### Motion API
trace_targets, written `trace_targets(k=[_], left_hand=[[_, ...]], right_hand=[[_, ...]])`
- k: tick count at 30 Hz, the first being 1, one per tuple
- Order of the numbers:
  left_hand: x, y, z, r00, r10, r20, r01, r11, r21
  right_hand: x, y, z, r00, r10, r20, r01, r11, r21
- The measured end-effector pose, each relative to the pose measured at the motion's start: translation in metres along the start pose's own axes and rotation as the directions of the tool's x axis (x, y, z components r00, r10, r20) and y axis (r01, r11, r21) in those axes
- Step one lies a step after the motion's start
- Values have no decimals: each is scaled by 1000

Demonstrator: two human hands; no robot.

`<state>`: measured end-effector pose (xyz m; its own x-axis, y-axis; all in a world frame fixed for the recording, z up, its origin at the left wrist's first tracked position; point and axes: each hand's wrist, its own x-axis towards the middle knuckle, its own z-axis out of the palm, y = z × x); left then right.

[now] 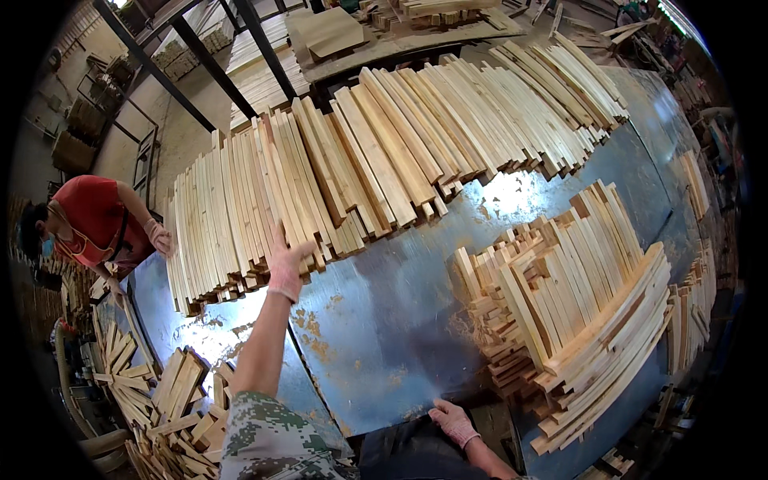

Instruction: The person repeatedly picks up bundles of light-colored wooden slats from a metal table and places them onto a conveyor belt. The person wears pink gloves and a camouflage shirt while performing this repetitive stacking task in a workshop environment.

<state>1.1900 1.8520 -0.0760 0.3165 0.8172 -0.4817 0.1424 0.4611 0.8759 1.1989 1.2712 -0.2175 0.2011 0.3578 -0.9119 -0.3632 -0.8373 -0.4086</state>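
My left hand, in a pale pink work glove, reaches forward with thumb and fingers spread. It touches the near ends of a long row of wooden strips lying side by side in layers on a blue metal table. My right hand, gloved alike, is low by the table's near edge, its fingers loosely bent and slightly apart. No piece of wood shows in it. To its right stands a stack of shorter wooden strips, with more strips piled along its near side.
At the far left a person in a red top leans over the row's end, a gloved hand beside it. Loose wood offcuts lie heaped at lower left. Dark metal posts rise behind the row. More strips lie at the right edge.
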Motion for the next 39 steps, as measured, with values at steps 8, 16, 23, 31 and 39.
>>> trace_targets(k=[8,16,23,31,39], left_hand=[[-124,-51,36,895,194,401,-137,976,-167],[-210,-21,140,639,100,762,-104,994,-43],[-289,-8,279,333,-25,943,-203,974,97],[-285,-69,368,140,-264,954,-318,901,296],[-320,-23,376,428,-383,819,-844,155,514]], right_hand=[[-41,-46,-6,972,-234,0,232,964,-126],[-48,-23,-16,953,-300,-35,294,947,-127],[-49,28,-25,923,-376,-84,375,927,-33],[-83,73,-57,919,-375,-126,389,913,122],[-85,91,-68,891,-449,-75,453,889,62]])
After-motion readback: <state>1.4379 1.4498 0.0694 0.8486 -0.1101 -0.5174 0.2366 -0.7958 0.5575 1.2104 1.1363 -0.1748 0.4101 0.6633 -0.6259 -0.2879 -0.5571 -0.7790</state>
